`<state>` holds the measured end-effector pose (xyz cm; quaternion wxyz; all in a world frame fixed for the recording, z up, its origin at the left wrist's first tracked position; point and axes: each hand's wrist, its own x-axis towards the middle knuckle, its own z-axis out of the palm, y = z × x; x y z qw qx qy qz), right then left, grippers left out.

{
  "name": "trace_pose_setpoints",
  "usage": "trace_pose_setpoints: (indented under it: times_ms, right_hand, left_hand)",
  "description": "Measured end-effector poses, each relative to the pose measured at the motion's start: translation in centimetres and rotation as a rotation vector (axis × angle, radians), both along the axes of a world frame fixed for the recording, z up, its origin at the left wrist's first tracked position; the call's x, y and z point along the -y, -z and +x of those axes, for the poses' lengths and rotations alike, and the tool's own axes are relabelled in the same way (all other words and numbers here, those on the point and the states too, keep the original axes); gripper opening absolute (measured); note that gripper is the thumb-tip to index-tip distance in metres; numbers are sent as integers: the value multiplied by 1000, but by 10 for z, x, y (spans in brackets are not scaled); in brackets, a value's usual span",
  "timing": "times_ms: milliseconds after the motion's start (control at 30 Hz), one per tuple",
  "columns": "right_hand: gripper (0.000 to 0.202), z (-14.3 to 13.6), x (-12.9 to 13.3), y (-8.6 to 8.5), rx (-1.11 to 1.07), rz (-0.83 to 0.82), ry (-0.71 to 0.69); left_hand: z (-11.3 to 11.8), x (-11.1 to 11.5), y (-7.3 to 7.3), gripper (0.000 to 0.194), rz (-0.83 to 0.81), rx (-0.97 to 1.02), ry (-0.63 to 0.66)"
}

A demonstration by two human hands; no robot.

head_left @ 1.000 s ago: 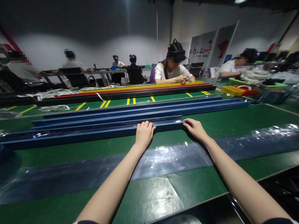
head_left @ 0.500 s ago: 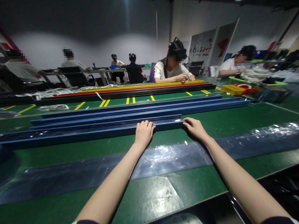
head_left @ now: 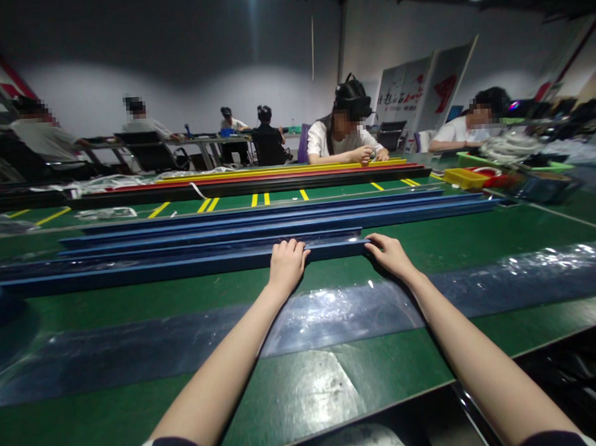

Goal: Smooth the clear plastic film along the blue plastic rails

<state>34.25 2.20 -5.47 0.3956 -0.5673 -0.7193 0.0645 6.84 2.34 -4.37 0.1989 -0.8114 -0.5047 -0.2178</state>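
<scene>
Left hand (head_left: 287,265) grasps the near wall of a blue rail (head_left: 155,274) on the worktop (head_left: 89,430); right hand (head_left: 389,253) pinches the rail's right end; before the rail lies a clear strip (head_left: 333,317).

I could read no words: the red lettering (head_left: 410,96) on the white display panel (head_left: 395,79) in the background was too small and blurred, and the adjoining panel (head_left: 458,68) bore a red emblem (head_left: 444,93).

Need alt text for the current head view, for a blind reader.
Left hand over the near edge of a blue rail, right hand at its right end, on a green table. A clear strip lies nearer the camera; other rails and coworkers are beyond.
</scene>
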Motion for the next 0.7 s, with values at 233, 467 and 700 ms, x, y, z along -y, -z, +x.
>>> trace_pose_setpoints:
  times_ms: [233, 467, 700]
  right_hand:
    - [23, 0, 1, -1, -13, -23, -3]
    - [23, -1, 2, -3, -29, -63, 13]
    - [22, -1, 3, -3, -26, -75, 22]
  left_hand:
    - [0, 0, -1, 30, -6, 7, 4]
    - [0, 0, 0, 32, 7, -5, -1]
    - [1, 2, -1, 31, -2, -2, -13]
